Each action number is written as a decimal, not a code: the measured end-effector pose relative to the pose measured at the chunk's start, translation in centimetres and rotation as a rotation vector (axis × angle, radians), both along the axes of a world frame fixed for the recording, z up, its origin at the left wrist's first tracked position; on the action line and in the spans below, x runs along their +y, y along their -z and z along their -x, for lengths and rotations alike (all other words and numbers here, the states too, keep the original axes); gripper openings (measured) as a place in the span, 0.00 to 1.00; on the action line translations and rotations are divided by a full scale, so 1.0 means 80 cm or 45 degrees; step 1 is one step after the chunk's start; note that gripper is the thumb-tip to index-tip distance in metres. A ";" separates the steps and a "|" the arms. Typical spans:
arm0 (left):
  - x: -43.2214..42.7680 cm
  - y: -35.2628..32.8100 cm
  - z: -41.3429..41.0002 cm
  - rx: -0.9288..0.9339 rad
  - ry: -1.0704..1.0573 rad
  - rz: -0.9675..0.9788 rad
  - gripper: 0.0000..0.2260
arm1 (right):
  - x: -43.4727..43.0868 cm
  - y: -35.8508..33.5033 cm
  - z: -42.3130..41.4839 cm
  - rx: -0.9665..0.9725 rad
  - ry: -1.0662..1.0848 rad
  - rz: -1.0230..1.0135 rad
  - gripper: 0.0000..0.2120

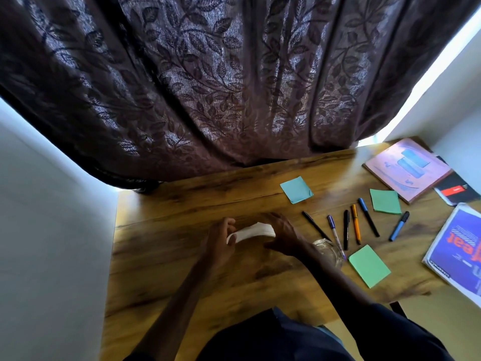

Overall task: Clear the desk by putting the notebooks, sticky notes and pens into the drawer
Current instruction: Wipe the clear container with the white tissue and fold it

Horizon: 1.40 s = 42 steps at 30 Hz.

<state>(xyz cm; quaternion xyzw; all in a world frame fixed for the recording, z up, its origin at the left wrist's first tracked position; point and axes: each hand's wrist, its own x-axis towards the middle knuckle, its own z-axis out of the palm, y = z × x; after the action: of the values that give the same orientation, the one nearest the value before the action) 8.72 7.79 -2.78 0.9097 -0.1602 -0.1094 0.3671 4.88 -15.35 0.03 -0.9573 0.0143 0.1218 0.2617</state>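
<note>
Both my hands hold a white pad of sticky notes point(253, 231) just above the wooden desk point(182, 269). My left hand point(218, 243) grips its left end and my right hand point(282, 237) curls over its right end. To the right lie several pens point(355, 227), a blue sticky pad point(296, 190), a green pad point(385, 201) and another green pad point(369, 265). A pink notebook point(407, 169), a black notebook point(456, 191) and a blue-covered notebook point(458, 251) sit at the right edge. No drawer is in view.
A clear glass jar point(329, 252) stands by my right wrist, beside the pens. A dark leaf-patterned curtain point(208, 87) hangs behind the desk. White walls close in on the left and the right.
</note>
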 end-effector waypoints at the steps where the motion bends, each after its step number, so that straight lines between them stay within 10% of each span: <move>1: -0.002 -0.003 0.005 -0.021 -0.042 0.039 0.17 | -0.003 0.015 0.000 0.022 0.005 0.005 0.39; 9: -0.022 -0.006 0.045 0.003 -0.237 0.162 0.09 | 0.037 0.005 0.010 -0.043 0.183 0.018 0.35; 15: -0.046 0.000 0.060 0.395 -0.121 0.067 0.27 | 0.049 0.007 0.021 0.016 0.207 -0.193 0.32; 20: -0.057 0.005 0.071 0.327 -0.202 0.018 0.37 | 0.039 -0.009 0.022 0.055 0.316 -0.403 0.12; 37: 0.020 -0.029 0.030 0.101 -0.702 0.008 0.30 | 0.078 -0.008 0.002 0.130 0.375 -0.921 0.06; 42: 0.092 -0.038 -0.007 0.006 -0.915 -0.069 0.31 | 0.128 0.007 -0.048 0.118 0.118 -0.705 0.02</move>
<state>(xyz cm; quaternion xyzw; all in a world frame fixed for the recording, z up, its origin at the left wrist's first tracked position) 9.25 15.16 0.25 0.9171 0.1736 0.0203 0.3583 8.75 -5.09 -0.53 -0.8412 0.0360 0.1525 0.5176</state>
